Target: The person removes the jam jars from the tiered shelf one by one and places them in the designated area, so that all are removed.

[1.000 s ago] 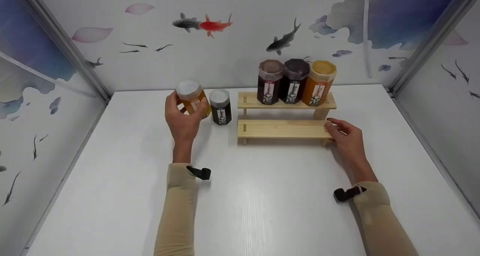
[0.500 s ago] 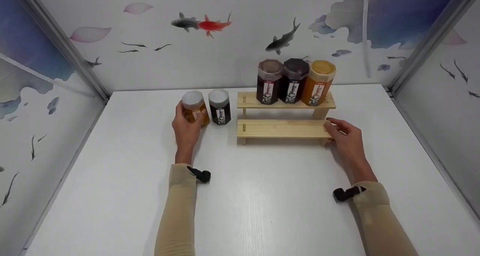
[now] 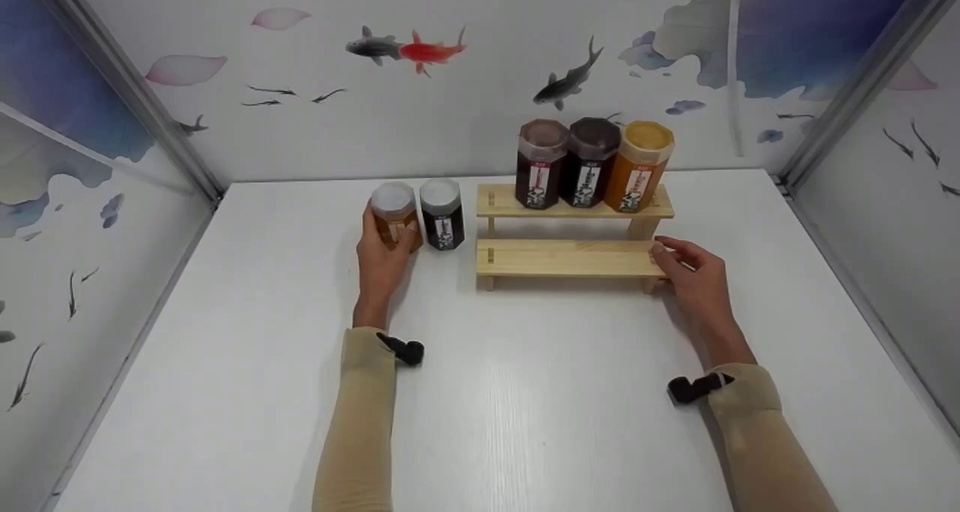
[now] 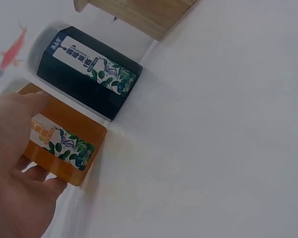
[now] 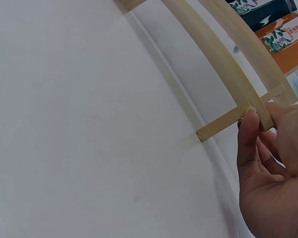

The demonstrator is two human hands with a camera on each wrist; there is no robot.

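Note:
My left hand [image 3: 383, 261] grips an amber jar [image 3: 394, 216] with a whitish lid, thumb on one side and fingers round the other. The jar stands upright on the white table, close beside a dark jar [image 3: 442, 216] with a similar lid. In the left wrist view the amber jar [image 4: 69, 144] shows a leafy label. At the right end of a two-step wooden rack [image 3: 566, 258], my right hand [image 3: 697, 279] pinches the lower shelf between thumb and fingers. The right wrist view shows the thumb on that shelf's end [image 5: 258, 111].
On the rack's upper shelf stand a reddish-brown jar [image 3: 541, 163], a dark purple jar [image 3: 590, 163] and an orange-yellow jar [image 3: 639, 167], side by side. Behind them rises a wall panel [image 3: 480, 77] painted with fish. Further panels close off the table [image 3: 525, 422] on both sides.
My left hand has lowered the amber jar and moved it right, to beside the dark jar. The right hand keeps its hold on the rack, which has not moved.

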